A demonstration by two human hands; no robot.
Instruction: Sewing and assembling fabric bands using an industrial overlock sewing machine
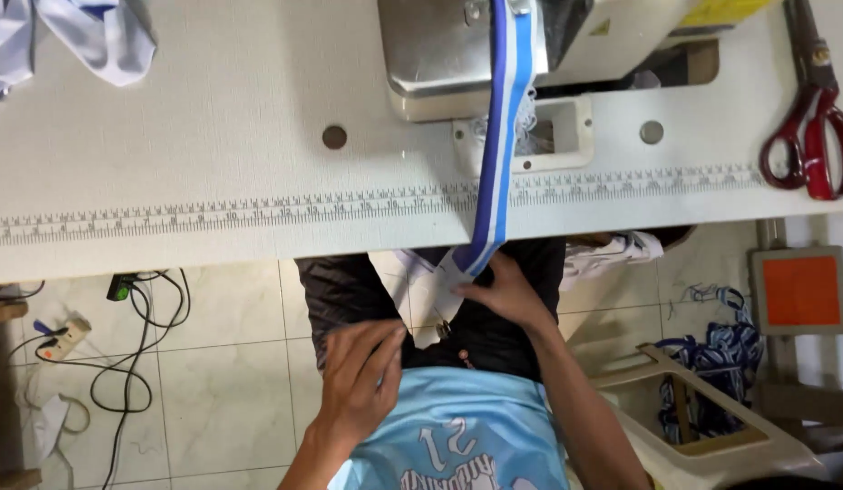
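Strip [501,136] (one, blue-white) — right fingers [480,289] pinch it; left hand [362,377] loosely curled, empty.

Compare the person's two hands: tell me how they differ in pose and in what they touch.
The right hand pinches the lower end of the blue and white strip just below the table edge; the left hand holds no strip and rests curled lower down, at the light blue shirt. The right hand sits nearer the table, the left nearer the body. Both are bare and lie over the lap.
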